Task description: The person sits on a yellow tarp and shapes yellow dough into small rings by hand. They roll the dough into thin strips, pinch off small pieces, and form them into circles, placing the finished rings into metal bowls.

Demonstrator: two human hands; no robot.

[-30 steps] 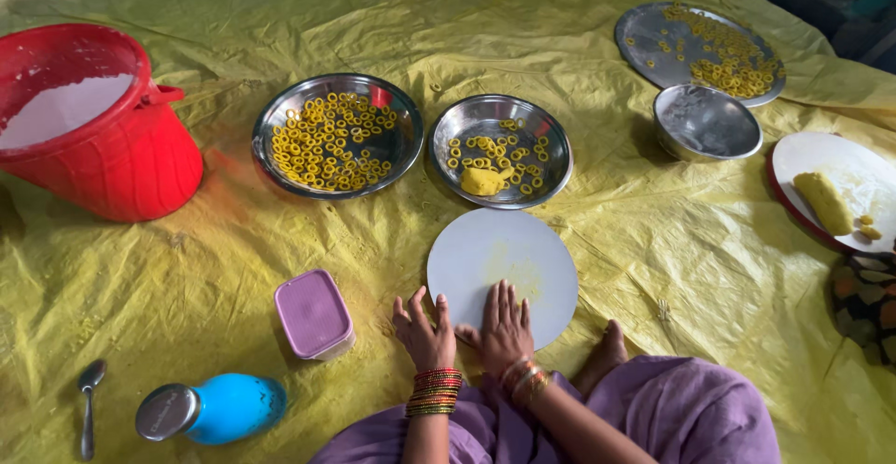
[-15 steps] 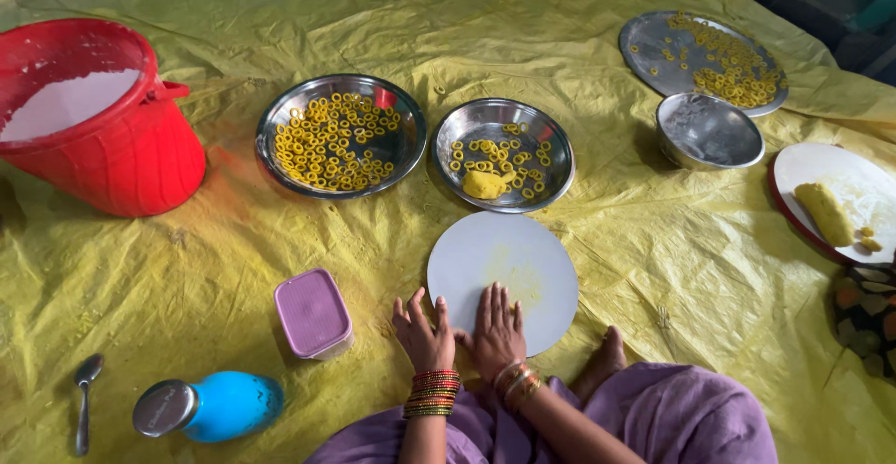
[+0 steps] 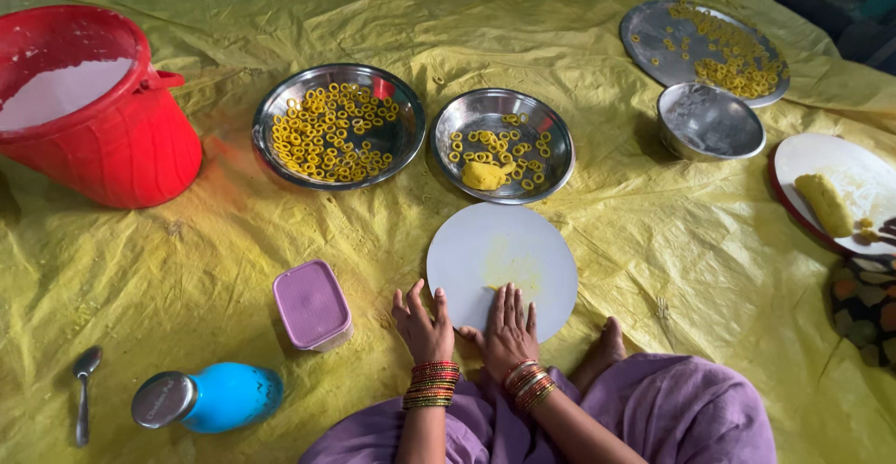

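Both hands flat, fingers spread, holding nothing: right hand [image 3: 509,329] rests on the round white board [image 3: 502,263] at lower centre, left hand [image 3: 423,322] at its left edge. Being round, the board has no long axis. Above it sit two steel plates of yellow rings [image 3: 338,126] [image 3: 504,144]; one purple box [image 3: 312,303] lies left.

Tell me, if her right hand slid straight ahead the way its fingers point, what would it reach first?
The right hand lies flat on the round white board, fingers pointing away from her. Past the board's far edge, it would probably meet the steel plate holding yellow rings and a dough lump.
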